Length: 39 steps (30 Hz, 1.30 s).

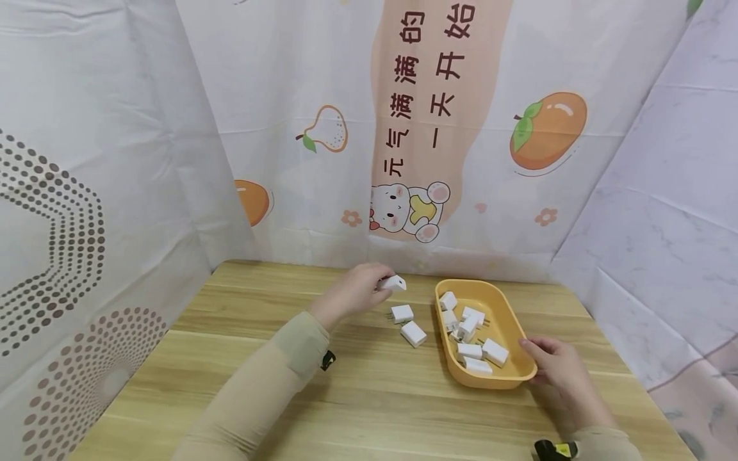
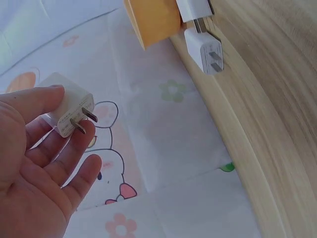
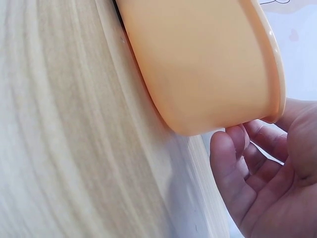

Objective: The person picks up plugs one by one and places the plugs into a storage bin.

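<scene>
My left hand (image 1: 353, 291) pinches a white charger plug (image 1: 394, 283) between thumb and fingers, above the table. Its two metal prongs show in the left wrist view, where the charger plug (image 2: 67, 101) stands clear of everything but the hand. Two more white charger plugs, one (image 1: 402, 313) just behind the other (image 1: 413, 333), lie on the table below and right of that hand. At the right stands an orange plastic basket (image 1: 490, 383) with several white charger plugs (image 1: 494, 352) lying loose in it. My right hand (image 1: 558, 366) grips the basket's right rim, thumb on the edge and fingers outside.
The wooden table (image 1: 369, 410) meets a printed curtain (image 1: 323, 198) along its far edge. Fabric sheets also hang at the left and right. Between the loose charger plugs and the basket lies a narrow strip of bare wood.
</scene>
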Available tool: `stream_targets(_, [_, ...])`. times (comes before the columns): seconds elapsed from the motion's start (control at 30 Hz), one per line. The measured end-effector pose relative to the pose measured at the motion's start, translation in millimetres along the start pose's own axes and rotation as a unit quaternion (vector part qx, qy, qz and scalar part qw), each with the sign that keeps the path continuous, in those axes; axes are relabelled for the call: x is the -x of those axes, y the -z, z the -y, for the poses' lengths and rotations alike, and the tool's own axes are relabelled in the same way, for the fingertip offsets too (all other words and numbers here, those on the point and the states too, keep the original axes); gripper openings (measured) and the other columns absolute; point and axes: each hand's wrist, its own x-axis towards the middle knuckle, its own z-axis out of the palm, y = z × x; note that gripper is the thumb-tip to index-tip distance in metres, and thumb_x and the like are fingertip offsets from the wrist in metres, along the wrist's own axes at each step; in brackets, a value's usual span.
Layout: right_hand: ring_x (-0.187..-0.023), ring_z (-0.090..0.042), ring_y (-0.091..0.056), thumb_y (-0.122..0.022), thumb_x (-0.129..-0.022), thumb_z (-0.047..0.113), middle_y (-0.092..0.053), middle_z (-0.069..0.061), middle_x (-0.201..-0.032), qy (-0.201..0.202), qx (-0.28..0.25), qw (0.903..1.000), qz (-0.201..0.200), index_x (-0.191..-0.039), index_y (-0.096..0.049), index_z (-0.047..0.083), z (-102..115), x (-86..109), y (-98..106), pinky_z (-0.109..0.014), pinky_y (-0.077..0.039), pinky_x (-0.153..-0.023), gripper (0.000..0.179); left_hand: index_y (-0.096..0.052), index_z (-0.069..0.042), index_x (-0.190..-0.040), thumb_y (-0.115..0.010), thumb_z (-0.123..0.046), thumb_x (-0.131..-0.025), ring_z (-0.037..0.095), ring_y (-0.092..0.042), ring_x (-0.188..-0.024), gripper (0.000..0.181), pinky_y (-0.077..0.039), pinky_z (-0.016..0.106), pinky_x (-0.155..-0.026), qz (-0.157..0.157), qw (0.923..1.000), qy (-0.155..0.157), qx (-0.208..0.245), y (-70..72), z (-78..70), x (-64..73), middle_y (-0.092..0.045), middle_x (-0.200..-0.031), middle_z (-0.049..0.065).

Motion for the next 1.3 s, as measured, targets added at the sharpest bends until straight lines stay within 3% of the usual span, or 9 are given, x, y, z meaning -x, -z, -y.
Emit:
stream_targets(0.27, [-0.076, -0.021, -0.07, -0.065, -0.101, 0.036, -0.069, -0.015, -0.103, -0.005, 0.017, 0.9998, 0.001, -0.134, -0.052, -0.016, 1.6, 0.7, 1.3, -0.038, -0.061, -0.063, 0.062, -0.067, -0.01, -0.121, -0.069, -0.021, -0.098, 0.011, -0.059, -0.098, 0.026, -0.051, 0.028, -0.088, 0.001, 0.9999, -0.011, -0.011, -3.4, -10.3, -2.7, -0.067, -0.111, -0.001])
stream_targets(0.63, [-0.078, -0.022, -0.07, -0.065, -0.101, 0.037, -0.068, -0.019, -0.108, -0.009, 0.025, 0.9996, -0.001, -0.134, -0.052, -0.015, 2.8, 1.8, 1.3, -0.038, -0.061, -0.064, 0.062, -0.068, -0.011, -0.122, -0.068, -0.022, -0.099, 0.008, -0.058, -0.097, 0.026, -0.05, 0.025, -0.088, 0.008, 0.9994, -0.032, -0.015, -12.1, -28.9, -16.3, -0.066, -0.109, -0.004])
stream_targets(1.03, [-0.075, -0.023, -0.07, -0.065, -0.101, 0.036, -0.067, -0.019, -0.107, -0.008, 0.026, 0.9996, -0.001, -0.133, -0.053, -0.015, 3.0, 0.6, 1.2, -0.039, -0.061, -0.062, 0.061, -0.065, -0.013, -0.125, -0.065, -0.028, -0.102, 0.005, -0.057, -0.1, 0.028, -0.048, 0.019, -0.092, 0.039, 0.9979, -0.043, -0.027, -29.4, -58.6, -32.4, -0.064, -0.113, -0.005])
stream_targets(1.3, [-0.075, -0.022, -0.069, -0.064, -0.102, 0.035, -0.068, -0.018, -0.105, -0.01, 0.028, 0.9996, 0.001, -0.133, -0.053, -0.015, 1.7, -0.1, 1.7, -0.038, -0.061, -0.062, 0.06, -0.066, -0.017, -0.128, -0.064, -0.031, -0.102, 0.004, -0.055, -0.096, 0.03, -0.048, 0.018, -0.088, 0.055, 0.996, -0.05, -0.049, -42.6, -79.4, -43.3, -0.062, -0.112, -0.007])
